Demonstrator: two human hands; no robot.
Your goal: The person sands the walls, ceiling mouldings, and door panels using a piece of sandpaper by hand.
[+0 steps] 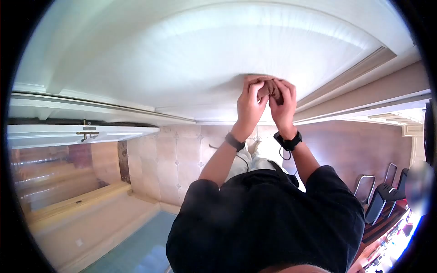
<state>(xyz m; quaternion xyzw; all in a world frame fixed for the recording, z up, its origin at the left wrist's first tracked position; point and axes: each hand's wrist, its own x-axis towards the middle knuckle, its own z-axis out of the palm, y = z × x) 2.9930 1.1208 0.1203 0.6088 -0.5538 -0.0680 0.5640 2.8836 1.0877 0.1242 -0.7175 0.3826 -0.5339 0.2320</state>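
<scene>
A brown cloth point(269, 86) is bunched between my two hands, close against a white panelled surface that looks like a door point(195, 59). My left hand point(248, 102) grips the cloth's left side, thumb bent over it. On the right side, my right hand point(284, 101) has its fingers curled into the folds. Part of the cloth is hidden behind the fingers. Whether it presses on the panel I cannot tell. Both wrists carry dark bands.
Tiled floor point(168, 154) lies below on the left, with brown flooring point(337, 150) on the right. Another white door with a brass handle point(86, 133) stands at the left. Dark chairs point(387, 193) with metal frames are at the far right.
</scene>
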